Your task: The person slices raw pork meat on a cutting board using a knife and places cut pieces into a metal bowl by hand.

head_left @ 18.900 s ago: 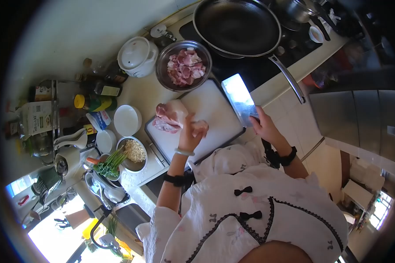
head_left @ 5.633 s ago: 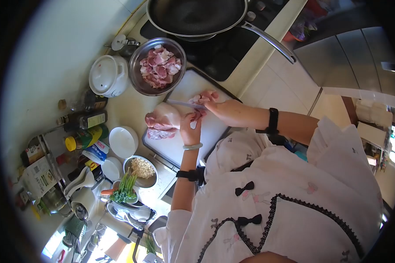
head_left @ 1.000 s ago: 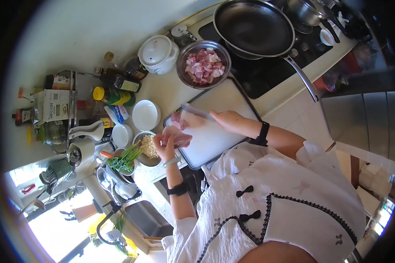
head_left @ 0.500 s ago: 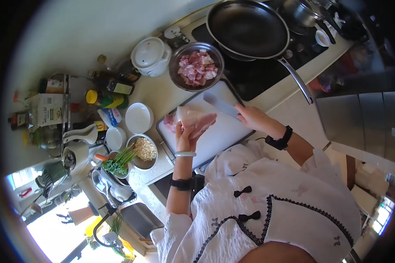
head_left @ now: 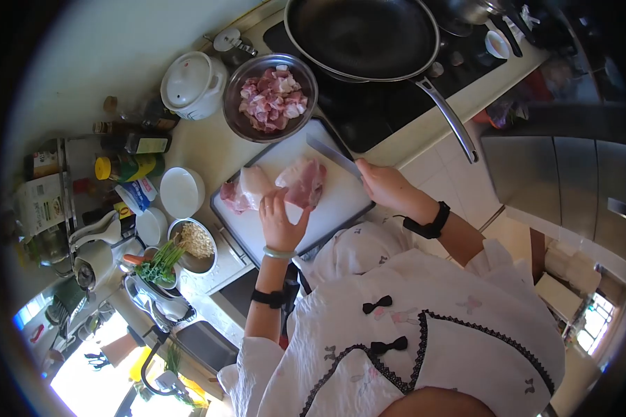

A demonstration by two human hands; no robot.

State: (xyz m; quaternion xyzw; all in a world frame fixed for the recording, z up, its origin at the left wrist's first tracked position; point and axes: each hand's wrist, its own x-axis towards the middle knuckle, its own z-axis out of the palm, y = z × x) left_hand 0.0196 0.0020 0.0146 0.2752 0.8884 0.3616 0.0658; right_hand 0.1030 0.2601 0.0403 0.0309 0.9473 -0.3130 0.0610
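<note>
My right hand (head_left: 391, 187) grips a kitchen knife (head_left: 332, 154), its broad blade over the far right part of the white cutting board (head_left: 247, 231). Two chunks of raw meat lie on the board: a left piece (head_left: 252, 186) with a pale fatty side, and a right piece (head_left: 303, 182) with pink flesh. At their near side is my left hand (head_left: 282, 221), thumb and fingers apart, fingertips at the meat between the two pieces. Just behind the board, a metal bowl (head_left: 231, 115) holds cut raw meat (head_left: 273, 101).
A large frying pan (head_left: 362, 35) stands on the black stove, its handle (head_left: 448, 118) jutting toward the counter edge. Left of the board are a white bowl (head_left: 182, 192), a bowl of peeled garlic-like pieces (head_left: 196, 240) and green vegetables (head_left: 158, 266). A lidded white pot (head_left: 193, 85) stands behind.
My left hand has let go of the meat it was holding up, and its fingers have spread. The meat now lies on the board as two pieces. The camera view has shifted right.
</note>
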